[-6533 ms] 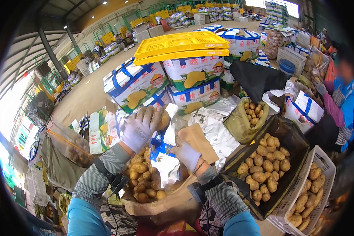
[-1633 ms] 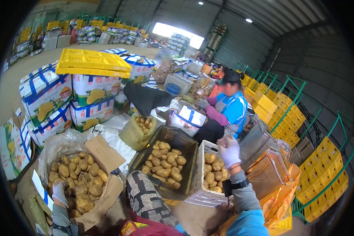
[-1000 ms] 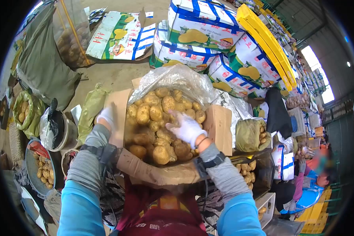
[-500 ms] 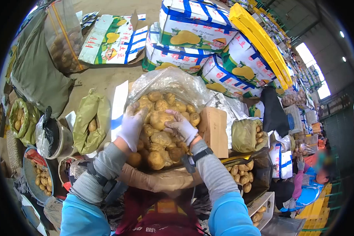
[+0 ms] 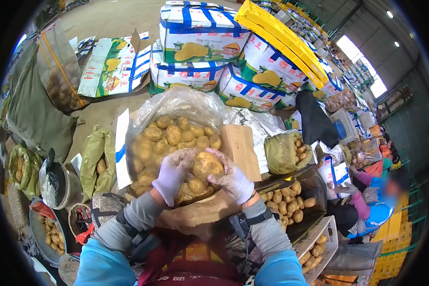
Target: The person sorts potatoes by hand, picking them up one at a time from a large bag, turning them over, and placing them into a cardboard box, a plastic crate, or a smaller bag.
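Note:
A large potato (image 5: 208,165) is held up over the near side of an open box lined with clear plastic (image 5: 186,102). My right hand (image 5: 232,178), in a dirty white glove, grips it from the right with fingers and thumb. My left hand (image 5: 173,174), gloved as well, closes against its left side, with its fingertips partly hidden. Beneath and beyond the hands, many loose potatoes (image 5: 173,135) fill the box, some under the cloudy plastic. The box's brown cardboard flap (image 5: 243,151) stands out on the right.
Printed potato cartons (image 5: 190,47) are stacked ahead, with yellow crates (image 5: 281,40) leaning on them. A dark bin of potatoes (image 5: 314,190) and a white crate (image 5: 332,238) stand right. Green sacks (image 5: 97,159) and a blue tub (image 5: 38,229) stand left. Another person (image 5: 374,200) sits at far right.
Both hands have drawn nearer to my body and now hold a large potato between them, above the others. The whole view has shifted, so the surroundings sit farther left.

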A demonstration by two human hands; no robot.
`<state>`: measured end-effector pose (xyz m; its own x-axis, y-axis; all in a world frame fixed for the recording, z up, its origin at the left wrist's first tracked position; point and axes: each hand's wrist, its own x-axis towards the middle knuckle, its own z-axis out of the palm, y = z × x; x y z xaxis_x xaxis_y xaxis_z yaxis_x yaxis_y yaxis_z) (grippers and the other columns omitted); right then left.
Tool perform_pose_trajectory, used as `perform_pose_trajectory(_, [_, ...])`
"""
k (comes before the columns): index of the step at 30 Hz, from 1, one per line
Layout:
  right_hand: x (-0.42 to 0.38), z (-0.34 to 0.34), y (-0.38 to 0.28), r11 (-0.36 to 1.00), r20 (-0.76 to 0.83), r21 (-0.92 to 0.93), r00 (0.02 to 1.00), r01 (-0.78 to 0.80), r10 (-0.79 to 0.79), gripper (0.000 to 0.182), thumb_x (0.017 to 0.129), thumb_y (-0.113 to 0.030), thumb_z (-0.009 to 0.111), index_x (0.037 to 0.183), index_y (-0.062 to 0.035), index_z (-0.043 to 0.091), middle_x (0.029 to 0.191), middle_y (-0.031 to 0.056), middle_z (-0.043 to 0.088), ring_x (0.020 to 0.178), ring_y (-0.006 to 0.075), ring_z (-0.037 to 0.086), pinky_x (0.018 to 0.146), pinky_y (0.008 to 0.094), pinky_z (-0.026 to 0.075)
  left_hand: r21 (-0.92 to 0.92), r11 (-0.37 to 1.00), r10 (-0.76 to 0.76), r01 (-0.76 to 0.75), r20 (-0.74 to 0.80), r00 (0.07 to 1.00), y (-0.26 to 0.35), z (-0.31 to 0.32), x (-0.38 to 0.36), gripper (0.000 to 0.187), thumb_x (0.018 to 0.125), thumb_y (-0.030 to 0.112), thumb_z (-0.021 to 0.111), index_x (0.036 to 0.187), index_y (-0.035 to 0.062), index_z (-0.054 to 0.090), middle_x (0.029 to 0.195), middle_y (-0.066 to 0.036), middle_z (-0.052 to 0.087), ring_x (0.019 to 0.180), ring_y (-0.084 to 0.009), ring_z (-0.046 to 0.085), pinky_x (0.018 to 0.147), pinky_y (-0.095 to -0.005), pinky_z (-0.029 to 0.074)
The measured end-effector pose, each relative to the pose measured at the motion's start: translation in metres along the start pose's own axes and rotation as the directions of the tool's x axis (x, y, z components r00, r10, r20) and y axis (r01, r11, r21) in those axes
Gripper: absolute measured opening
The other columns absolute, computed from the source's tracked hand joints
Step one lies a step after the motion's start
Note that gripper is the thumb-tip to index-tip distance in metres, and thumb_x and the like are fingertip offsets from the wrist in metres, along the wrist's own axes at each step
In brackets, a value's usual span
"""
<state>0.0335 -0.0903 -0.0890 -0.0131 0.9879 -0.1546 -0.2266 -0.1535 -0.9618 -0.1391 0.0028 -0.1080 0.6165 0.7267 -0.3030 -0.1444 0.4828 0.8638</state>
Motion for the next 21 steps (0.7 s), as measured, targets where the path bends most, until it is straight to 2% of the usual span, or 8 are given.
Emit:
perform_pose_trajectory(2, [0.006,0.008,0.008,0.994,-0.026,-0.082,0.997,0.070,-0.072,0.071,0.078,0.009,0.067,0.142,-0.0055,0.039,0.142,0.0049,0.041,0.128,0.0117,0.038,0.097,0.0266,0.044,0.511,0.744,0.483,-0.431,0.036,0.875,-0.012,-0.002,0.016,0.031,0.089,0.021,0.065,0.110,-0.0009,0.060,0.100,-0.006,0.064,0.085,-0.0121,0.062,0.068,-0.0266,0.051])
perform_pose_trajectory(4, [0.013,0.014,0.014,0.995,-0.054,-0.090,0.997,0.047,-0.052,0.071,0.078,0.008,0.068,0.141,-0.0049,0.039,0.143,0.0053,0.041,0.129,0.0117,0.037,0.097,0.0273,0.044,0.808,0.259,0.726,-0.529,0.199,0.659,-0.016,-0.006,0.023,0.022,0.089,0.020,0.063,0.100,0.0013,0.061,0.079,-0.006,0.061,0.072,-0.0109,0.060,0.058,-0.0258,0.048])
perform_pose_trajectory(7, [0.016,0.018,0.009,0.995,-0.047,-0.099,0.998,0.024,-0.029,0.070,0.078,0.004,0.070,0.141,-0.0035,0.039,0.143,0.0060,0.040,0.130,0.0130,0.038,0.099,0.0278,0.043,0.326,0.895,0.323,-0.305,-0.001,0.946,-0.022,-0.018,0.038,0.020,0.092,0.021,0.059,0.093,0.0014,0.060,0.073,-0.005,0.060,0.065,-0.0116,0.060,0.053,-0.0264,0.046])
perform_pose_trajectory(8, [0.015,0.018,0.003,0.993,-0.037,-0.112,0.999,0.034,-0.039,0.070,0.078,0.004,0.070,0.141,-0.0034,0.039,0.143,0.0064,0.041,0.130,0.0136,0.038,0.100,0.0280,0.042,0.219,0.892,0.416,-0.396,-0.053,0.908,-0.021,-0.017,0.048,0.024,0.095,0.026,0.055,0.089,0.0023,0.059,0.069,-0.004,0.059,0.060,-0.0134,0.060,0.052,-0.0260,0.046])
perform_pose_trajectory(11, [0.018,0.017,0.002,0.967,-0.049,-0.212,0.987,0.142,-0.156,0.067,0.080,0.002,0.069,0.140,-0.0028,0.041,0.140,0.0076,0.045,0.129,0.0163,0.042,0.103,0.0289,0.040,-0.202,0.978,0.009,-0.059,-0.241,0.970,-0.007,-0.017,0.041,0.024,0.098,0.026,0.053,0.085,0.0061,0.060,0.073,0.000,0.059,0.065,-0.0119,0.058,0.056,-0.0250,0.046])
perform_pose_trajectory(15, [0.018,0.009,-0.005,0.578,0.030,-0.760,0.905,0.297,-0.425,0.058,0.082,0.000,0.067,0.136,-0.0012,0.045,0.134,0.0087,0.051,0.127,0.0201,0.047,0.107,0.0311,0.037,-0.240,0.934,-0.198,0.265,0.270,0.942,0.031,-0.001,0.001,0.033,0.097,0.025,0.055,0.123,0.0057,0.054,0.110,-0.006,0.061,0.092,-0.0152,0.061,0.076,-0.0288,0.051])
perform_pose_trajectory(18, [0.014,-0.002,-0.003,0.911,-0.101,-0.317,0.946,0.264,-0.309,0.051,0.085,-0.005,0.067,0.133,-0.0016,0.048,0.132,0.0093,0.053,0.126,0.0212,0.048,0.108,0.0335,0.037,-0.204,0.969,-0.064,0.141,0.343,0.937,0.028,-0.007,-0.002,0.053,0.091,0.017,0.059,0.139,0.0065,0.040,0.132,-0.007,0.048,0.113,-0.0166,0.053,0.088,-0.0319,0.049])
perform_pose_trajectory(21, [0.019,-0.014,-0.001,0.916,-0.337,0.329,0.935,0.230,-0.113,0.050,0.088,-0.013,0.067,0.133,-0.0011,0.048,0.132,0.0104,0.052,0.126,0.0209,0.047,0.108,0.0346,0.036,-0.197,0.980,0.055,0.018,0.359,0.932,0.033,0.002,-0.001,0.057,0.086,0.007,0.056,0.140,0.0064,0.037,0.134,-0.007,0.047,0.118,-0.0170,0.050,0.092,-0.0331,0.048])
